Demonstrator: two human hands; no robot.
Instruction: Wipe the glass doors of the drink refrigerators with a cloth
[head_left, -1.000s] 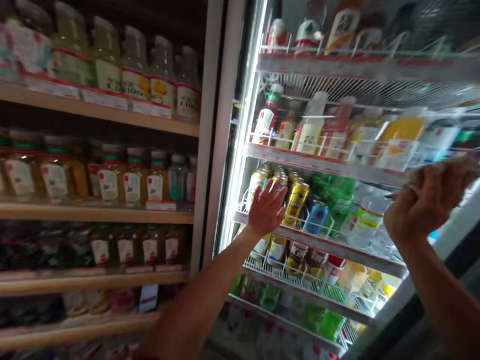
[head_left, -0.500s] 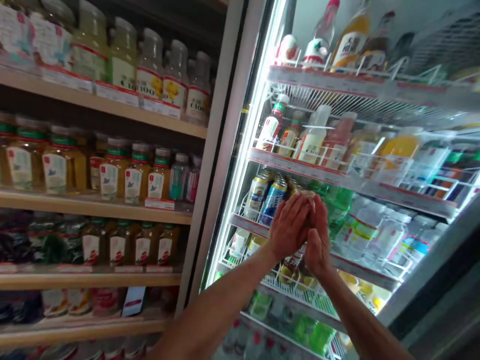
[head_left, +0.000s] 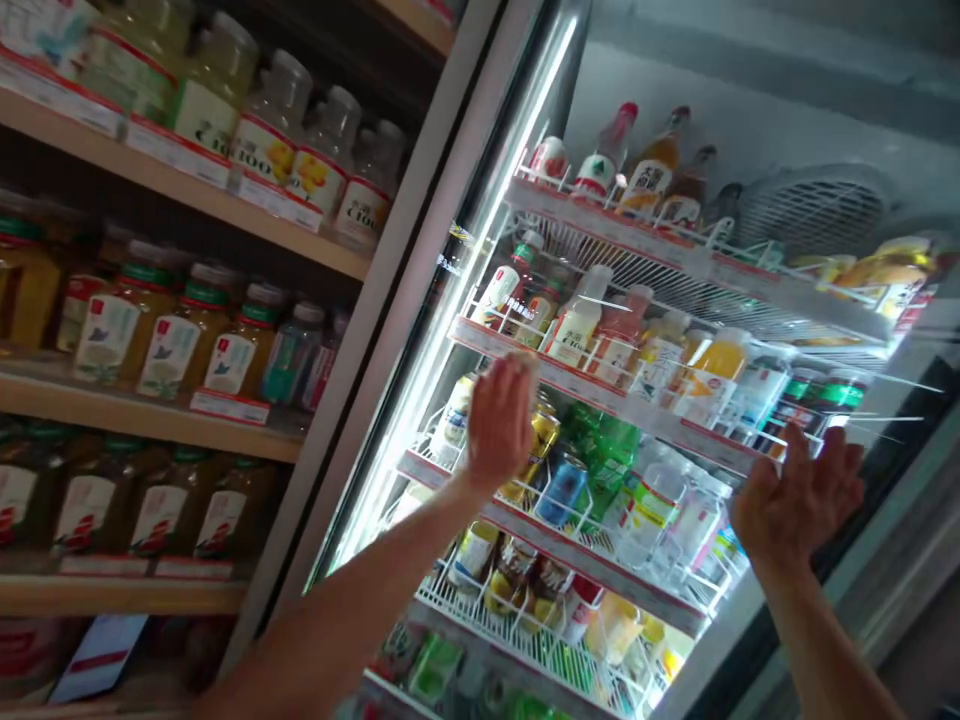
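My left hand [head_left: 499, 425] is raised in front of the fridge, level with the shelf of cans. Its fingers are pressed together and a pale edge shows past the fingertips; I cannot make out what it is. Beyond it stand gold cans [head_left: 541, 440] and a blue can [head_left: 562, 488], with green bottles [head_left: 606, 455] alongside. Near the fridge's right side my right hand [head_left: 802, 495] is open, fingers spread, holding nothing. Dark bottles with green caps [head_left: 841, 390] are just above and behind it.
The lit fridge has wire shelves of bottles and jars, with a round vent grille [head_left: 817, 212] at the top. On the left, a wooden shelf [head_left: 142, 410] carries juice bottles [head_left: 176, 335]. A frame post [head_left: 367, 330] divides the two. A phone-like panel [head_left: 101, 655] leans at lower left.
My hands, together before, have moved apart: the left shifted left, the right went right and spread its fingers. The view has tilted, showing more of the fridge's top and right side.
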